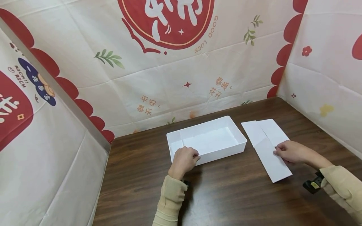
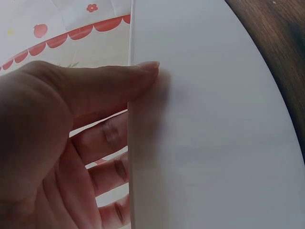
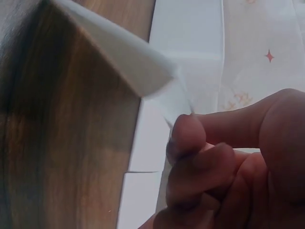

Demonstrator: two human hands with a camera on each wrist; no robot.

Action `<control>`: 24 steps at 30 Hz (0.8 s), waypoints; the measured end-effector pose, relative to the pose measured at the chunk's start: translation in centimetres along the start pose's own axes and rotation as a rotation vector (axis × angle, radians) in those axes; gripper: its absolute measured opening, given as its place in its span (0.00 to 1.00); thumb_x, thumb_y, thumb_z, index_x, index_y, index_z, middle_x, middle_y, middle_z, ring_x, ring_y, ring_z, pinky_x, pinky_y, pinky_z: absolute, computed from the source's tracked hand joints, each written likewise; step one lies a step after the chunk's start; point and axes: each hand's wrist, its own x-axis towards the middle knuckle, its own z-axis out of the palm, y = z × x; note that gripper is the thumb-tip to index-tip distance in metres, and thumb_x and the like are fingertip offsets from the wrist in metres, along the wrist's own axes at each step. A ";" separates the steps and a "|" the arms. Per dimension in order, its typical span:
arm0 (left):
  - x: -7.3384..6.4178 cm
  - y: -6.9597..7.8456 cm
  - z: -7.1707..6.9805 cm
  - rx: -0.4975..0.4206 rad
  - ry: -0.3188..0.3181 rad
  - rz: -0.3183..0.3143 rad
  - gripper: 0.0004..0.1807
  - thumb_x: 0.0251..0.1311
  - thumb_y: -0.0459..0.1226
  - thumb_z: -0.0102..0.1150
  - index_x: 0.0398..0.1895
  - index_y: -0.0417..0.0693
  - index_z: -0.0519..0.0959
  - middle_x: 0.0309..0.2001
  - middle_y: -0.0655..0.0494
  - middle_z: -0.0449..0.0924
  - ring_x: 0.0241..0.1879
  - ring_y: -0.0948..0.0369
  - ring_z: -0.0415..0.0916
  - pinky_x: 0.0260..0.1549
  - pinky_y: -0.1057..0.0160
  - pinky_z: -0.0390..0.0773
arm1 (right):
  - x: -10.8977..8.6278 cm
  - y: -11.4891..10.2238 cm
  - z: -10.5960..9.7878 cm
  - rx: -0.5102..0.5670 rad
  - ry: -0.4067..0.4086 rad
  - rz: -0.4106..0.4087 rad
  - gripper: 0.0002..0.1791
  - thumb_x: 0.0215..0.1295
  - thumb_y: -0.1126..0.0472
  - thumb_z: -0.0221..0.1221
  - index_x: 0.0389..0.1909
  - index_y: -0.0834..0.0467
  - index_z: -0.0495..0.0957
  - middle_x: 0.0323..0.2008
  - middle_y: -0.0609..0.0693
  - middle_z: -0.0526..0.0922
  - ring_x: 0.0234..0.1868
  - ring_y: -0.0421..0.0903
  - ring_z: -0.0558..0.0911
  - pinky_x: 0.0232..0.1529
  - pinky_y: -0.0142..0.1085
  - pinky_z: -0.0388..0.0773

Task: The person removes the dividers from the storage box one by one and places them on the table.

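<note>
My left hand (image 1: 183, 160) grips the near wall of a shallow white plastic tray (image 1: 223, 154) towards its left end. In the left wrist view the thumb lies on the wall's outer face (image 2: 219, 119), and the other fingers are behind it. At the right, my right hand (image 1: 294, 153) pinches the edge of a thin white panel (image 1: 272, 164) between thumb and forefinger. The right wrist view shows this panel (image 3: 114, 52) tilted above the table. Further white pieces (image 1: 272, 128) lie at its far end, flat and partly overlapped; whether they are joined to it I cannot tell.
The dark wood-grain table (image 1: 135, 179) carries the tray and panels. A printed white cloth (image 1: 158, 78) hangs behind, with more cloth at the left (image 1: 56, 150) and right (image 1: 325, 81). A black strapped device (image 1: 312, 185) sits at the right wrist.
</note>
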 end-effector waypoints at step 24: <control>0.0 -0.2 0.1 -0.008 0.033 0.011 0.06 0.60 0.42 0.67 0.28 0.56 0.89 0.25 0.66 0.85 0.22 0.68 0.77 0.26 0.67 0.73 | 0.8 3.9 0.7 -0.061 -0.115 0.133 0.17 0.70 0.58 0.54 0.20 0.56 0.74 0.15 0.47 0.73 0.17 0.43 0.73 0.23 0.38 0.70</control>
